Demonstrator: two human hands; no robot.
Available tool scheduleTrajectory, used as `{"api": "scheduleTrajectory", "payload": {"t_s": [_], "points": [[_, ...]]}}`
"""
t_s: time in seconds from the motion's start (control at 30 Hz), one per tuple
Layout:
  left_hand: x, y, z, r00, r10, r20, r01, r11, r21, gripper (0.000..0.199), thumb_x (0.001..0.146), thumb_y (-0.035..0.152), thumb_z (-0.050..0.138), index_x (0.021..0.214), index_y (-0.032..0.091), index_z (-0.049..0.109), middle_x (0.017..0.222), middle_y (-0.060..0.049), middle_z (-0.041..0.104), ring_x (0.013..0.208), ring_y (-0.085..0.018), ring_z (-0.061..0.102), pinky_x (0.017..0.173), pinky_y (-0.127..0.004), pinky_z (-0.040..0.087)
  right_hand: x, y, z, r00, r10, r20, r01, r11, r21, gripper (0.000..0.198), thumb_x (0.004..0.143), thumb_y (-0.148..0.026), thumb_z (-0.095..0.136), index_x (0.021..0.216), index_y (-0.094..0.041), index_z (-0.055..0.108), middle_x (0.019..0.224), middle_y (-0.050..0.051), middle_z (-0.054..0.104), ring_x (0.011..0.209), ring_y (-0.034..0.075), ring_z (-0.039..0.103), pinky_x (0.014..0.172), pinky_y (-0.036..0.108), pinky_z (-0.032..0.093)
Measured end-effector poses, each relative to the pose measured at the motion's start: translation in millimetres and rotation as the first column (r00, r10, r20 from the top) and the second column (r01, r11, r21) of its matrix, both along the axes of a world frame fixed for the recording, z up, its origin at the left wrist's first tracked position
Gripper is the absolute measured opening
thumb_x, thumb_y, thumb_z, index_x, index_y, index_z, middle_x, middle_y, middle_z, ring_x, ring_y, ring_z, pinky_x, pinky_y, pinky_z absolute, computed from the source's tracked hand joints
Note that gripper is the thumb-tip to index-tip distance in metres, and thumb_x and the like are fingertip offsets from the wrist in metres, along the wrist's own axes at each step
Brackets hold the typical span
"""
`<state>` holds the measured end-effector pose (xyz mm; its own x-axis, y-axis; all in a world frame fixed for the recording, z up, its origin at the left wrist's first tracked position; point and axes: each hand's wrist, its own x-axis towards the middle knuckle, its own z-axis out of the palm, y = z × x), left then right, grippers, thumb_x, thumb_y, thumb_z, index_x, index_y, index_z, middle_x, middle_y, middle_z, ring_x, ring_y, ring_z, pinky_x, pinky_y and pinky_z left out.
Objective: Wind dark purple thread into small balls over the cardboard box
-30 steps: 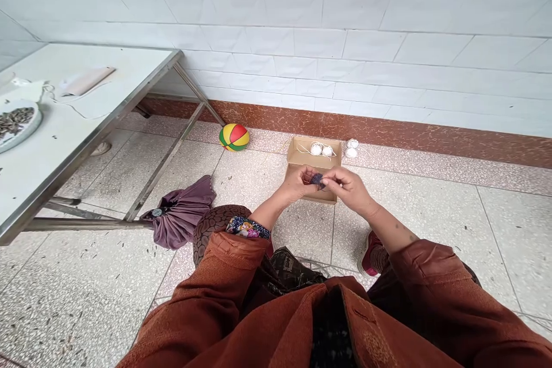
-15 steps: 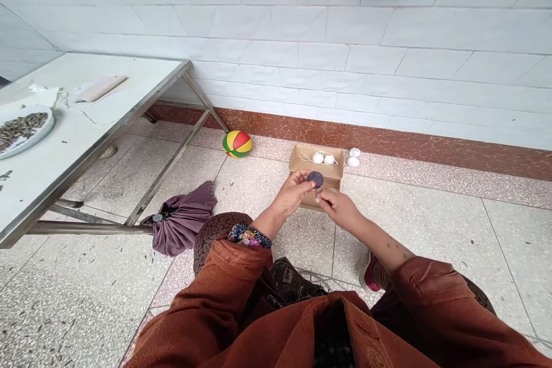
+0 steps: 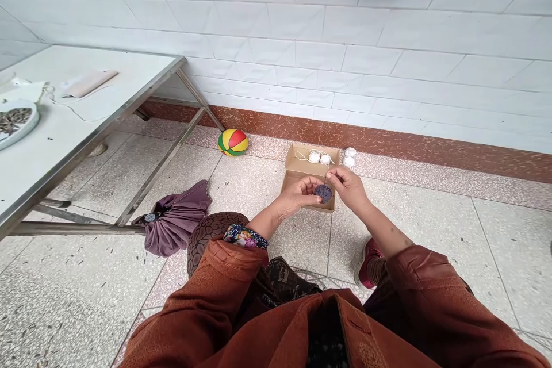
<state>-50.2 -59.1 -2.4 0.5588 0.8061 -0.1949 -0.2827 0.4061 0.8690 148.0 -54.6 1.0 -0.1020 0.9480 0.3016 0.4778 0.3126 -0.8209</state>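
A small dark grey-purple ball of yarn (image 3: 323,193) is held between the thumb and fingers of my left hand (image 3: 297,196). Just to its upper right, my right hand (image 3: 348,187) pinches a thin strand of the same yarn that runs down to the ball. Both hands are above an open cardboard box (image 3: 288,175) on the floor. White balls of yarn (image 3: 319,157) lie in the far part of the box, a loose white strand beside them. More white balls (image 3: 349,156) sit on the floor just right of the box.
A red, yellow and green ball (image 3: 233,142) rests near the wall by a table leg. The metal-framed table (image 3: 116,63) at left bears a plate (image 3: 30,123) of dark bits. Purple cloth (image 3: 175,218) lies on the speckled floor near my knee.
My right hand has risen from below the yarn ball to its upper right, drawing the strand round. My left hand has tilted the ball slightly down and right.
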Motion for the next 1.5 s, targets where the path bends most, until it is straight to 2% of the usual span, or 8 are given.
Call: {"api": "scheduleTrajectory", "payload": {"t_s": [0.2, 0.4, 0.63, 0.83, 1.13, 1.3, 1.4, 1.5], "points": [[-1, 4, -1.8, 0.969, 0.201, 0.141, -0.191, 0.978, -0.085, 0.047, 0.062, 0.026, 0.091, 0.101, 0.018, 0.066, 0.099, -0.003, 0.069, 0.090, -0.015, 0.063, 0.084, -0.031, 0.047, -16, -18, -30, 0.994, 0.092, 0.052, -0.086, 0.990, -0.109, 0.019, 0.098, -0.031, 0.050, 0.089, -0.023, 0.063, 0.085, 0.004, 0.069, 0.080, 0.021, 0.065, 0.074, 0.033, 0.050], [0, 12, -13.1, 0.912, 0.400, -0.090, -0.399, 0.916, 0.032, 0.042, 0.061, 0.022, 0.087, 0.095, 0.018, 0.062, 0.090, 0.000, 0.068, 0.087, -0.014, 0.062, 0.088, -0.032, 0.046, -25, -37, -22, 0.920, 0.339, 0.198, -0.339, 0.940, -0.039, 0.017, 0.102, -0.028, 0.050, 0.092, -0.023, 0.064, 0.088, 0.004, 0.068, 0.082, 0.020, 0.064, 0.076, 0.032, 0.051], [2, 3, -8.9, 0.960, 0.175, -0.217, -0.152, 0.981, 0.116, 0.042, 0.062, 0.026, 0.088, 0.094, 0.017, 0.062, 0.090, -0.001, 0.066, 0.084, -0.014, 0.060, 0.087, -0.032, 0.044, -8, -22, 9, 0.976, 0.216, 0.033, -0.218, 0.972, 0.091, 0.017, 0.101, -0.031, 0.054, 0.094, -0.024, 0.068, 0.089, 0.005, 0.070, 0.084, 0.021, 0.065, 0.079, 0.034, 0.051], [2, -2, -2.5, 0.998, -0.030, -0.064, 0.034, 0.998, 0.061, 0.046, 0.063, 0.026, 0.090, 0.100, 0.018, 0.065, 0.097, -0.004, 0.068, 0.088, -0.015, 0.061, 0.086, -0.032, 0.043, 0, -8, -6, 1.000, 0.011, -0.018, -0.012, 1.000, -0.024, 0.019, 0.096, -0.034, 0.057, 0.084, -0.023, 0.066, 0.083, 0.004, 0.069, 0.079, 0.021, 0.063, 0.077, 0.035, 0.051], [0, 0, -0.1, 0.968, 0.220, 0.116, -0.213, 0.974, -0.076, 0.044, 0.062, 0.021, 0.088, 0.098, 0.019, 0.063, 0.096, -0.001, 0.067, 0.090, -0.013, 0.061, 0.089, -0.029, 0.045, -12, -20, -34, 0.989, 0.112, 0.095, -0.099, 0.986, -0.133, 0.015, 0.095, -0.025, 0.053, 0.093, -0.022, 0.068, 0.089, 0.005, 0.071, 0.085, 0.022, 0.065, 0.077, 0.034, 0.050], [-4, 8, -6.0, 0.935, 0.348, -0.068, -0.343, 0.937, 0.068, 0.041, 0.064, 0.023, 0.085, 0.097, 0.018, 0.061, 0.093, -0.001, 0.069, 0.088, -0.014, 0.062, 0.090, -0.032, 0.045, -18, -30, -22, 0.927, 0.347, 0.140, -0.336, 0.937, -0.094, 0.017, 0.099, -0.026, 0.053, 0.090, -0.022, 0.066, 0.086, 0.003, 0.068, 0.078, 0.019, 0.062, 0.074, 0.031, 0.048], [-4, 8, -6.6, 0.915, 0.338, -0.220, -0.298, 0.934, 0.194, 0.038, 0.066, 0.024, 0.083, 0.096, 0.018, 0.060, 0.091, -0.001, 0.068, 0.085, -0.014, 0.061, 0.088, -0.031, 0.044, -18, -31, -5, 0.897, 0.433, 0.087, -0.431, 0.901, -0.040, 0.016, 0.100, -0.030, 0.056, 0.092, -0.023, 0.068, 0.086, 0.003, 0.068, 0.077, 0.018, 0.063, 0.074, 0.031, 0.049], [-2, 4, -4.1, 0.933, 0.237, -0.269, -0.178, 0.958, 0.226, 0.037, 0.066, 0.026, 0.084, 0.093, 0.018, 0.060, 0.088, 0.000, 0.066, 0.080, -0.013, 0.059, 0.082, -0.029, 0.044, -12, -24, 8, 0.944, 0.329, 0.017, -0.329, 0.944, 0.024, 0.016, 0.099, -0.033, 0.058, 0.093, -0.024, 0.070, 0.087, 0.004, 0.069, 0.080, 0.019, 0.064, 0.076, 0.033, 0.050]]}}
